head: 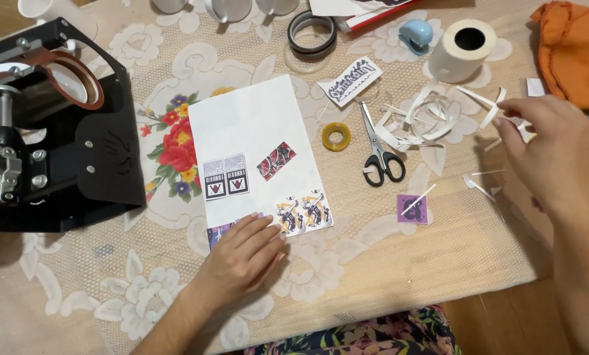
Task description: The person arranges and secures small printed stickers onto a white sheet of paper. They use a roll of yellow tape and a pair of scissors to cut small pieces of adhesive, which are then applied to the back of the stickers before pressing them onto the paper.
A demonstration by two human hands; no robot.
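The white sheet (258,125) of printed designs, lying mid-worktop (373,263), is best kept pinned at its near edge by the flat, open-fingered left hand (245,253), while the right hand (557,154), fingers loosely apart and empty, is eased among the paper trimmings (419,121) unhurriedly.

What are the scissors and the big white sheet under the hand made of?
The scissors look like shiny grey metal blades with black, probably plastic, handles. The white sheet under the left hand looks like thin matte paper, flat with printed pictures.
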